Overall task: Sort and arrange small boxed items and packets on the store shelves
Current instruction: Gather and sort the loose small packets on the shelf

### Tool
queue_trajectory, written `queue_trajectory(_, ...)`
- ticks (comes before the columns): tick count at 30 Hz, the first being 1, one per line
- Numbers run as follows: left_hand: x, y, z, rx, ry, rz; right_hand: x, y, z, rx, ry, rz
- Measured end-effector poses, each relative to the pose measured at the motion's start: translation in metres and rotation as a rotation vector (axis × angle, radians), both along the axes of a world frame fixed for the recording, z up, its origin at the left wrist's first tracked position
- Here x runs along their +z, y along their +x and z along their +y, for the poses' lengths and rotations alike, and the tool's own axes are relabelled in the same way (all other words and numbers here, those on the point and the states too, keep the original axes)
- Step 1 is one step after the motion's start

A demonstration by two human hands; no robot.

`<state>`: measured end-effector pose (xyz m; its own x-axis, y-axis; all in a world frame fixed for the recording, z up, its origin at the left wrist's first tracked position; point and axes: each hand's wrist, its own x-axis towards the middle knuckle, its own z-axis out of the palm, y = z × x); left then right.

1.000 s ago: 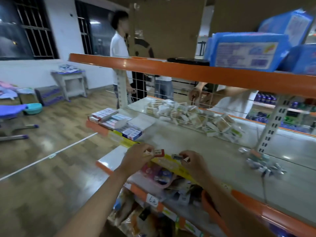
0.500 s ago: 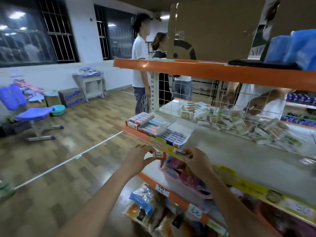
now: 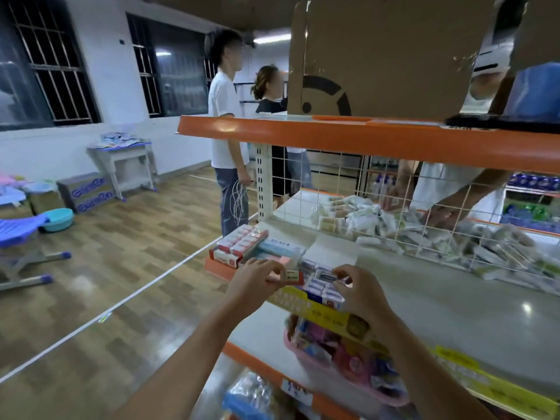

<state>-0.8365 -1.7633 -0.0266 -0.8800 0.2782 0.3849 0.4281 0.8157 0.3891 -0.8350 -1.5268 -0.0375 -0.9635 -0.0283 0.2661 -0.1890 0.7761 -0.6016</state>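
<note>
Small box [image 3: 294, 276], label blurred

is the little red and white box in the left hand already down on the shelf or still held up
Held up. The left hand pinches the small red and white box by one end, and it hangs just above the blue and white boxes at the shelf's front edge.

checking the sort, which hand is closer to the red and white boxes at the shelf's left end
Left. The left hand, pinching a small box, sits just in front of the red and white boxes; the right hand is farther right, over the blue boxes.
</note>
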Motion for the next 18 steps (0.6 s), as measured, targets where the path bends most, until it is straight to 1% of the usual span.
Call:
queue_trajectory(2, 0.002, -0.023, 0.000, -0.012, 0.013, -0.002, 0.000, -0.014, 0.001, -0.027, -0.004, -0.008)
queue_trajectory(6, 0.005, -0.068, 0.009, -0.106, 0.022, -0.012, -0.002, -0.040, 0.009, -0.080, -0.002, -0.013)
queue_trajectory(8, 0.006, -0.085, 0.016, -0.128, 0.020, 0.009, -0.003, -0.051, 0.012, -0.095, 0.007, -0.022)
queue_trajectory(10, 0.005, -0.099, 0.020, -0.160, 0.026, 0.024, -0.006, -0.057, 0.016, -0.122, 0.010, -0.046)
queue_trajectory(14, -0.001, -0.129, 0.019, -0.215, 0.103, 0.015, -0.012, -0.066, 0.025, -0.173, 0.047, -0.106)
queue_trajectory(18, -0.009, -0.155, 0.021, -0.291, 0.096, 0.000, -0.014, -0.066, 0.029, -0.206, 0.109, -0.101)
